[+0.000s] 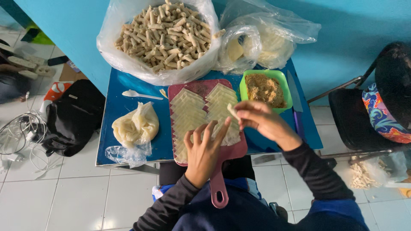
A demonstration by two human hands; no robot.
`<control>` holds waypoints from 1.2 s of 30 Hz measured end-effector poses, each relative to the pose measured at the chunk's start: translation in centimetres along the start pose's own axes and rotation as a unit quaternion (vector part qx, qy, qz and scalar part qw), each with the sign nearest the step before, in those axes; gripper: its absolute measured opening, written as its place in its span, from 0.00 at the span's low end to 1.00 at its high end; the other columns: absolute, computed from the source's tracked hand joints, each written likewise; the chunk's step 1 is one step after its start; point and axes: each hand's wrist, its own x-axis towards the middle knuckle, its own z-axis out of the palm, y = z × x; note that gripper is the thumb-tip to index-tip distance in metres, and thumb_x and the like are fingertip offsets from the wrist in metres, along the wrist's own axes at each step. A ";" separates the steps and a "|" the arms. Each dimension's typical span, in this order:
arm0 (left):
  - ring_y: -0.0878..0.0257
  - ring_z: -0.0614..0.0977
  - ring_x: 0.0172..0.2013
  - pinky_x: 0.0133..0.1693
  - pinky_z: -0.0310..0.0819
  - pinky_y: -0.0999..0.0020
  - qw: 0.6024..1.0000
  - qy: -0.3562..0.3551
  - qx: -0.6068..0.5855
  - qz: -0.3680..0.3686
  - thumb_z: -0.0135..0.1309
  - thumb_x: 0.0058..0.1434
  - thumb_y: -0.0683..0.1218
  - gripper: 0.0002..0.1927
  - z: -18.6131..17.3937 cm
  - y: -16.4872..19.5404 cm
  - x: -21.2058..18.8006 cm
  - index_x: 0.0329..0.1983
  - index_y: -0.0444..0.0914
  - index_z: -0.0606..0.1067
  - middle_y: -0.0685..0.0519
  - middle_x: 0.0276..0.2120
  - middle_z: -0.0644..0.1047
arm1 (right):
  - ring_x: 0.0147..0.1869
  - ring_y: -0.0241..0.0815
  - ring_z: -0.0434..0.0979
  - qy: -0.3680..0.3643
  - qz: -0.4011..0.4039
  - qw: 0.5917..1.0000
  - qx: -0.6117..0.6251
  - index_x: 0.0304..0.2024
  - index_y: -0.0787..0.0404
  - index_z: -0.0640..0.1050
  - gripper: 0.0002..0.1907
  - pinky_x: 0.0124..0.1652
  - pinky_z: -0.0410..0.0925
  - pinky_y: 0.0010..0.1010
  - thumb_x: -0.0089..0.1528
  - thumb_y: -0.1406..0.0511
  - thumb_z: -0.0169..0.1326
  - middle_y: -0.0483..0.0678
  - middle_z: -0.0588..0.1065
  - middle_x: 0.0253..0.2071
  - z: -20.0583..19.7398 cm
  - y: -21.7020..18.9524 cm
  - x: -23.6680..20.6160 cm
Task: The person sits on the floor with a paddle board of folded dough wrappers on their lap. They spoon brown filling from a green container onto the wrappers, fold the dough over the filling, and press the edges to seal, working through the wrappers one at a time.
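My left hand [203,152] lies flat, fingers spread, on the pale pastry wrappers [201,113] laid in rows on the red cutting board [214,171] at the tabletop's [124,94] near edge. My right hand [259,119] pinches one wrapper piece [233,112] just above them. The green bowl of brown filling [265,89] sits beside the board, toward the right edge.
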 end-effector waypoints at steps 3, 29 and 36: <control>0.57 0.72 0.57 0.59 0.58 0.51 0.999 -0.025 -0.023 -0.021 0.53 0.56 0.42 0.34 -0.8 -0.7 -0.5 0.68 0.48 0.71 0.55 0.59 0.71 | 0.37 0.36 0.81 -0.045 0.062 0.973 -0.218 0.51 0.68 0.78 0.13 0.39 0.76 0.30 0.66 0.67 0.56 0.49 0.79 0.39 -1.2 -3.8 1.8; 0.56 0.75 0.51 0.54 0.62 0.53 0.998 -0.009 -0.014 -0.063 0.57 0.61 0.46 0.16 -0.1 0.4 -0.5 0.51 0.39 0.76 0.54 0.47 0.76 | 0.48 0.46 0.70 0.119 -0.254 0.604 -0.746 0.37 0.56 0.80 0.03 0.51 0.62 0.40 0.60 0.66 0.60 0.42 0.75 0.34 -2.3 -5.3 0.4; 0.56 0.75 0.49 0.53 0.63 0.54 0.996 -0.021 -0.020 -0.079 0.57 0.62 0.47 0.14 -0.6 0.6 -0.3 0.50 0.40 0.76 0.54 0.46 0.76 | 0.47 0.46 0.70 0.155 -0.257 0.606 -0.737 0.35 0.56 0.79 0.03 0.48 0.61 0.40 0.60 0.66 0.61 0.41 0.76 0.32 -3.4 -5.7 0.1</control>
